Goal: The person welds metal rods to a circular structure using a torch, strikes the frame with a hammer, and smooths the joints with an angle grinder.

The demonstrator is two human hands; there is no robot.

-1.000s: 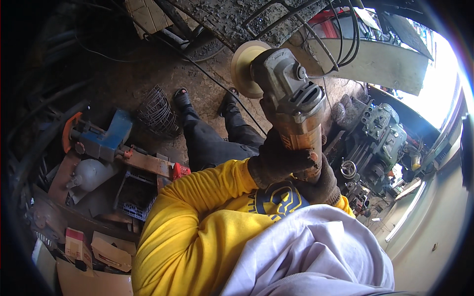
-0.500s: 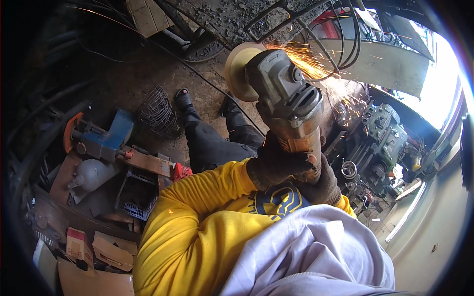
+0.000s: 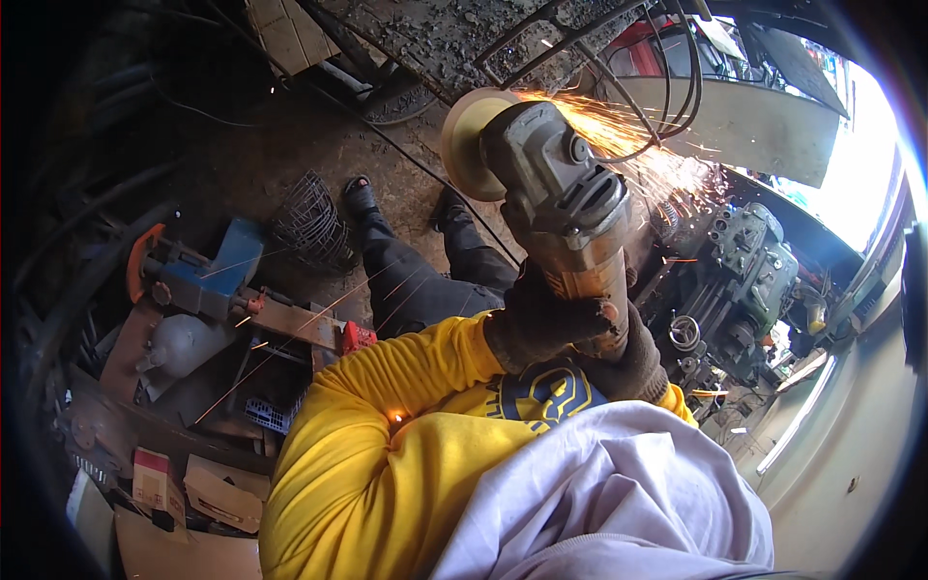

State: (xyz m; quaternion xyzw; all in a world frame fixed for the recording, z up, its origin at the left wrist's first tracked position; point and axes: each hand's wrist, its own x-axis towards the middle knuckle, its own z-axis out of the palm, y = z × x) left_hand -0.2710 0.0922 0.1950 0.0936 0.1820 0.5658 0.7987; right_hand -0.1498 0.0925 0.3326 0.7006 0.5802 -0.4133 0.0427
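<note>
An angle grinder [image 3: 570,208] with a pale, wide disc [image 3: 476,143] is held up in front of my chest. My left hand [image 3: 541,319], in a dark work glove, wraps round its body from the left, thumb across the near side. Closed round the rear of the body is my right hand [image 3: 633,358], also gloved and partly hidden by the tool. Orange sparks [image 3: 599,121] stream from the disc rightward. The disc's far edge is beside a metal-topped bench [image 3: 406,34] with a bent rod frame [image 3: 551,43]; the exact contact point is hidden behind the grinder head.
A green machine with handwheels [image 3: 744,261] stands at the right. Left of my legs are a wire basket [image 3: 314,222], a blue cut-off machine [image 3: 217,266] and a grey tank [image 3: 184,343]. A cable [image 3: 435,174] crosses the floor. Cardboard boxes [image 3: 222,493] lie at lower left.
The spark stream has grown denser and brighter toward the right, and stray sparks now cross my legs and left sleeve. The grinder and both hands have barely moved.
</note>
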